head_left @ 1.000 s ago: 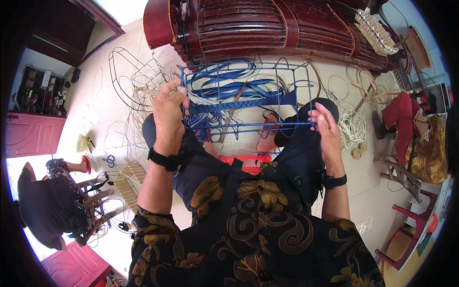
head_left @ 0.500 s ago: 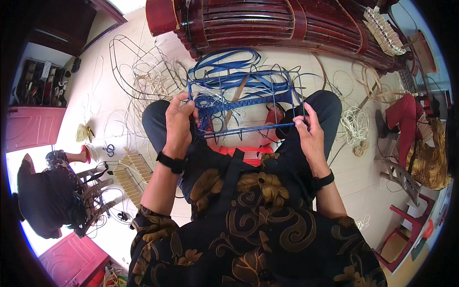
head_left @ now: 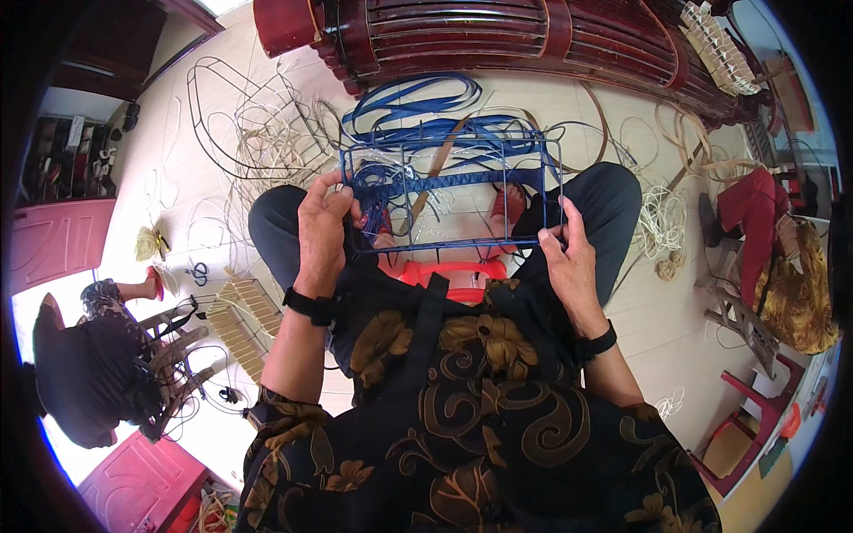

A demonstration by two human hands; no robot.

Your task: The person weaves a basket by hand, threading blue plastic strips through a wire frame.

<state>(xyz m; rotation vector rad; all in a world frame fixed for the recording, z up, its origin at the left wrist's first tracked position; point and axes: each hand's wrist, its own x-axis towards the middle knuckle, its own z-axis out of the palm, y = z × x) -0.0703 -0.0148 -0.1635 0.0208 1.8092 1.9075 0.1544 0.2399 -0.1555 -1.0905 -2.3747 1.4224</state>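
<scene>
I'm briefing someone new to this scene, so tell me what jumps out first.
First, the blue wire frame in mid-picture, held between the left hand at its left side and the right hand near its lower right corner. Beyond it, loops of flat blue strip lie on the pale floor. Dark red slatted furniture fills the top middle.

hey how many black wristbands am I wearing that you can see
2. The left wristband sits just behind your left hand, the right wristband behind your right hand; both hands hold the blue wire frame. Any under your sleeves would be hidden.
</scene>
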